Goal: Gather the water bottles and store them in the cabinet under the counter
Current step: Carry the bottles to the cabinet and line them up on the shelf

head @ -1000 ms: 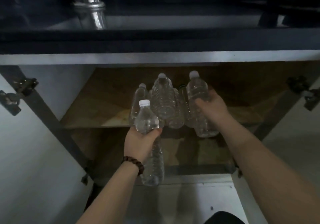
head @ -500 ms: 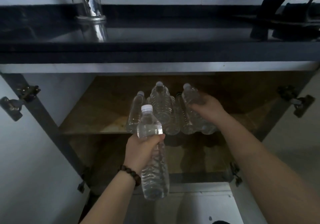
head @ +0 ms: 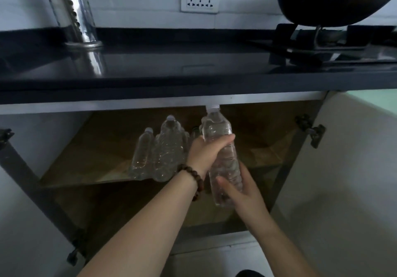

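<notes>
With clear plastic bottles already standing on the wooden cabinet shelf, my left hand and right hand both gripped one last clear bottle just right of them, not yet shelved.

Home kitchen. Dark counter runs left to right, white wall behind. Black wok sits on gas stove, far right. Shiny metal holder stands on counter, far left. White triple socket on wall between them. Open cabinet under counter: wooden shelf, door hinge at right, bottles on shelf.
</notes>
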{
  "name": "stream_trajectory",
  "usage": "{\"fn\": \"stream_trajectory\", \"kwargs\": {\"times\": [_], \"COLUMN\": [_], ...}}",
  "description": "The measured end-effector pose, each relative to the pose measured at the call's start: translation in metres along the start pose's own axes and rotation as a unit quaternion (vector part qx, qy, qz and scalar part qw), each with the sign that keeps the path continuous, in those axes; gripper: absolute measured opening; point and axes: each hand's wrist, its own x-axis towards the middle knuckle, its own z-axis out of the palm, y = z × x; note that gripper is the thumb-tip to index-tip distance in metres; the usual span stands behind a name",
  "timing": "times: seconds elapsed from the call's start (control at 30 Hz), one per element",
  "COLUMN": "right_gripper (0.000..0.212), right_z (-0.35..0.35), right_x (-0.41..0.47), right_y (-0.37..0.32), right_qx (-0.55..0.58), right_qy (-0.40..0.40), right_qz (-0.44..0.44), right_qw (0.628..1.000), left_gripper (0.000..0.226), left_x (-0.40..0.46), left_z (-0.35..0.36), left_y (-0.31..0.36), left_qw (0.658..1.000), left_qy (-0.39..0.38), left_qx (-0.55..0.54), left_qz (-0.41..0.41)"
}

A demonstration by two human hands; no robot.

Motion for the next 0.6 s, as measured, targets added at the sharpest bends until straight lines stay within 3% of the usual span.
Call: {"fn": "stream_trajectory", "kwargs": {"times": [0.13, 0.17, 0.23, 0.3, 0.33, 0.43, 0.5, 0.6], "right_gripper": [0.051, 0.05, 0.05, 0.054, 0.056, 0.05, 0.044, 0.043], "right_z": [-0.023, -0.031, -0.051, -0.071, -0.081, -0.1, -0.102, -0.098], "right_x": [0.005, 0.007, 0.019, 0.037, 0.049, 0.086, 0.109, 0.136], "right_y": [-0.003, -0.004, -0.006, -0.008, -0.007, -0.004, 0.001, 0.019], "right_qx": [-0.02, -0.034, -0.079, -0.148, -0.179, -0.296, -0.385, -0.448], "right_qy": [0.069, 0.09, 0.142, 0.17, 0.179, 0.189, 0.171, 0.147], "right_qz": [-0.038, -0.043, -0.044, -0.023, -0.009, 0.024, 0.066, 0.135], "right_qw": [0.997, 0.994, 0.986, 0.974, 0.967, 0.936, 0.905, 0.872], "left_gripper": [0.055, 0.061, 0.065, 0.07, 0.075, 0.092, 0.095, 0.091], "left_x": [0.01, 0.013, 0.017, 0.018, 0.018, 0.018, 0.023, 0.029], "left_z": [0.0, -0.008, -0.03, -0.055, -0.067, -0.096, -0.103, -0.104], "left_y": [0.001, 0.0, -0.003, -0.009, -0.013, -0.034, -0.045, -0.049], "left_qw": [0.985, 0.965, 0.89, 0.829, 0.818, 0.833, 0.856, 0.852], "left_qy": [-0.006, 0.028, 0.108, 0.14, 0.132, 0.074, 0.07, 0.082], "left_qx": [0.15, 0.221, 0.382, 0.502, 0.539, 0.547, 0.509, 0.51], "left_qz": [0.09, 0.139, 0.222, 0.203, 0.154, 0.041, 0.057, 0.092]}}
